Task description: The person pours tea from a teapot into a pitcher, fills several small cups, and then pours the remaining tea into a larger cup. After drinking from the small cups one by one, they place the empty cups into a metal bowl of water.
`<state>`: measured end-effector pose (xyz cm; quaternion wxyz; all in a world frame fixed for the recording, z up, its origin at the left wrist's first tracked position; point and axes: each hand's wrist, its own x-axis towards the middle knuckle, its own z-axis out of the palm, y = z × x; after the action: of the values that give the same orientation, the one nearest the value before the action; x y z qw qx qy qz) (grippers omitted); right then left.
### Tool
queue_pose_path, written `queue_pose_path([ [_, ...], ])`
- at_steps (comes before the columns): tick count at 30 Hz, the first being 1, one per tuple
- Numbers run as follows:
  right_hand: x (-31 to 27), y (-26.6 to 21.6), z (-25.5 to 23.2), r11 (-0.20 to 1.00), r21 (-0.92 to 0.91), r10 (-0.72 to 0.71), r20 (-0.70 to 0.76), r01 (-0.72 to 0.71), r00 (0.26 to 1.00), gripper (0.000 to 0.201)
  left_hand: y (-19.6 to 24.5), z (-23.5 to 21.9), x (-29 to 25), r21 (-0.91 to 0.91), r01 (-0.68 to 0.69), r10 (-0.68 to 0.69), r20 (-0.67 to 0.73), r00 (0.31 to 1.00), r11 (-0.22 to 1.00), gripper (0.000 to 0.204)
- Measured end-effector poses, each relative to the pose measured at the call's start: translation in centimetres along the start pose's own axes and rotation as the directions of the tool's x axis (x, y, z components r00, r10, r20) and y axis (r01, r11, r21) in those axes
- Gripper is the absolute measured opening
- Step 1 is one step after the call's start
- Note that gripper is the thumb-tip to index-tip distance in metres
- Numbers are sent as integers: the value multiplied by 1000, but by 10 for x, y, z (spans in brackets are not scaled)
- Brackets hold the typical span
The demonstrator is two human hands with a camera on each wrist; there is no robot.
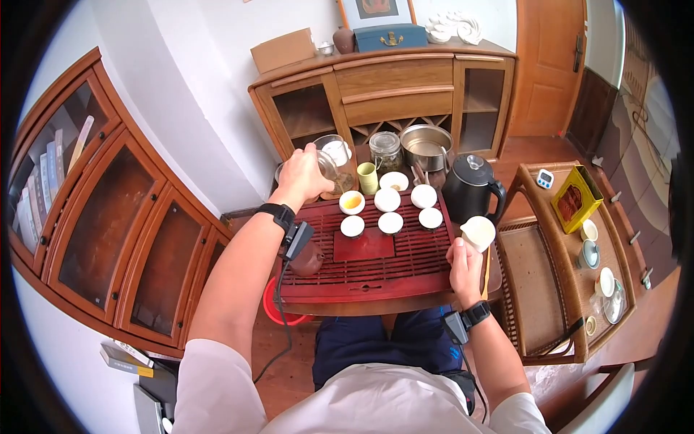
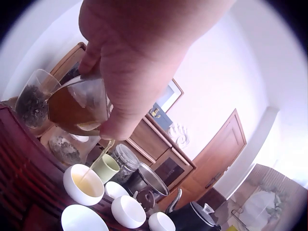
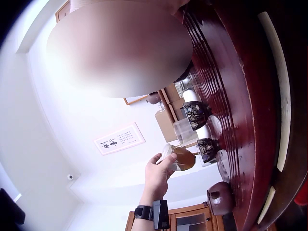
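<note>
My left hand grips a clear glass pitcher of amber tea, tilted at the back left of the slatted red tea tray. In the left wrist view a thin stream of tea runs from it into a white cup partly filled with yellow tea. Several more white cups stand in rows on the tray. By the tray's right edge my right hand holds a pale cream cup. A blurred pale shape fills the top of the right wrist view.
A brown clay teapot sits at the tray's left. Behind the tray are a green bamboo-like cup, a glass jar and a steel pot. A black kettle stands back right, near a wicker side table.
</note>
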<state>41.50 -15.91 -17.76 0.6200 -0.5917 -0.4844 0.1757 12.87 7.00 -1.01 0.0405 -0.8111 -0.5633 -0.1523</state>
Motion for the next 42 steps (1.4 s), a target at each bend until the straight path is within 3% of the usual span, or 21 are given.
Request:
queue_pose_path([
  [3,0,-1,0,1000,-15,-12,-5,12,1000,52,1,6,-2,-62,69,-71,-34,997,996,80],
  [5,0,-5,0,1000,-10,-8,7,8,1000,52,1,9,-2,-140,155,-148,62,987,978,93],
  [9,0,0,1,1000,8,-10,2,10,1000,51,2,9,-6,-213,143,-138,38,990,967,95],
  [11,0,2,1,1000,5,-20,8,20,1000,51,3,5,-6,-380,240,-238,52,970,893,99],
  [14,-1,0,0,1000,5,-18,17,17,1000,51,7,1,2,-410,198,-233,-39,972,891,103],
  [22,-1,1,1,1000,-13,-13,3,13,1000,50,40,-11,13,-322,93,-81,50,995,942,109],
  [31,-2,-6,0,1000,-26,1,10,-1,1000,50,61,26,17,-157,-118,122,18,992,981,98],
  [37,-1,-4,0,1000,-7,-3,14,3,1000,50,80,23,13,-56,-159,162,60,985,986,85],
  [42,-1,-5,1,1000,16,-20,7,20,1000,49,88,24,14,-6,-167,166,90,982,986,88],
])
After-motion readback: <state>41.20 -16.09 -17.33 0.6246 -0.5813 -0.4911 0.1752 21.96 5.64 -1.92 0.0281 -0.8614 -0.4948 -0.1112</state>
